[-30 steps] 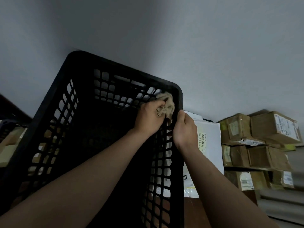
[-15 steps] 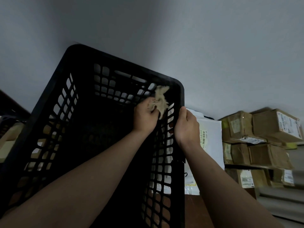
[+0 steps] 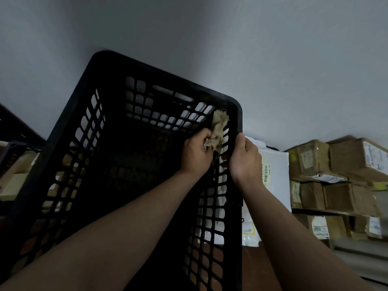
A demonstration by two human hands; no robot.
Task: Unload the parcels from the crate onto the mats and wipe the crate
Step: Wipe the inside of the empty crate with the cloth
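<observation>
A big black lattice crate point(image 3: 69, 131) is tipped up in front of me, its open inside facing me, and I see nothing in it. My left hand point(image 3: 196, 153) reaches inside and grips a crumpled beige rag point(image 3: 218, 130), pressing it against the inner right wall near the top corner. My right hand point(image 3: 244, 158) holds the crate's right rim from outside, fingers curled through the lattice. White plastic parcels point(image 3: 273, 171) lie just right of the crate.
Stacked cardboard boxes point(image 3: 336, 177) with labels fill the right side. More boxes point(image 3: 12, 181) show dimly through the lattice on the left. A plain grey wall point(image 3: 231, 38) stands behind. A brown surface point(image 3: 254, 267) lies below the crate's right side.
My left hand has slid the rag upward along the right inner wall toward the top corner. The right hand keeps its hold on the rim.
</observation>
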